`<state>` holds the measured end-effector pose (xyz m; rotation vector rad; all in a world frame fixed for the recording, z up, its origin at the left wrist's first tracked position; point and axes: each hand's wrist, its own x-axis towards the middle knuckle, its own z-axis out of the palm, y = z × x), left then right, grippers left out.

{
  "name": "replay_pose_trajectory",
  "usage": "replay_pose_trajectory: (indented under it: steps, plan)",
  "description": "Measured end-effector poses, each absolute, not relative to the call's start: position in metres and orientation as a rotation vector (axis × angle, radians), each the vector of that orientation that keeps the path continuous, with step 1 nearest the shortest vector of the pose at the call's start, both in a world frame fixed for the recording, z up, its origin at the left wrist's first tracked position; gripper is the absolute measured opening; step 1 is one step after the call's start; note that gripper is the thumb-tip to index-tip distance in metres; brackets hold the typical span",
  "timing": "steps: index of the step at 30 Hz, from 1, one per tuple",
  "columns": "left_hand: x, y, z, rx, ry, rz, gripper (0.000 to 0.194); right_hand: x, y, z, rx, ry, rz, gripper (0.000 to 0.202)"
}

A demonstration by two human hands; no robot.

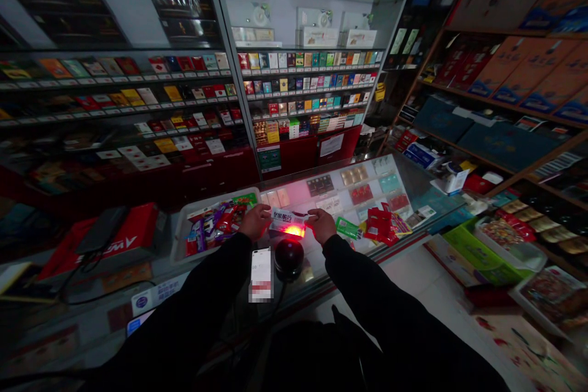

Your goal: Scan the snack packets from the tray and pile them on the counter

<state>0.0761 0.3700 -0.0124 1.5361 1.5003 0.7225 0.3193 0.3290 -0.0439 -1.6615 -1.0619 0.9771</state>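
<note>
A small printed packet (288, 218) is stretched between my two hands above the glass counter. My left hand (255, 222) pinches its left end, and my right hand (323, 225) pinches its right end. Red light falls on the packet's lower part, just over a round black scanner (289, 257). A lit phone (261, 274) lies left of the scanner. Near my left hand is a white tray (177, 239) of colourful wrapped snacks (214, 228). Beyond my right hand lie a green packet (348, 228) and several red packets (382, 225).
Shelves of small boxes (312, 60) stand behind the counter (413, 184). A red box (114, 244) with a dark device (101, 228) and cable sits at left. At right are wooden shelves with cartons (505, 73) and an open green box (478, 251).
</note>
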Motion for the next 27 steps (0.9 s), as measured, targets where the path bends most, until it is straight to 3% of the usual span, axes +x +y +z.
replay_pose_trajectory:
  steps: [11,20,27]
  plan:
    - [0.066,0.367,-0.027,1.974,1.681,0.35,0.04,0.307,0.317,-0.062,-1.754,-1.189,0.961,0.03]
    - [0.067,0.364,-0.032,1.944,1.685,0.317,0.043,0.308,0.316,-0.074,-1.746,-1.215,0.943,0.024]
    - [0.075,0.366,-0.018,1.888,1.678,0.367,0.04,0.31,0.326,-0.084,-1.577,-0.94,1.19,0.018]
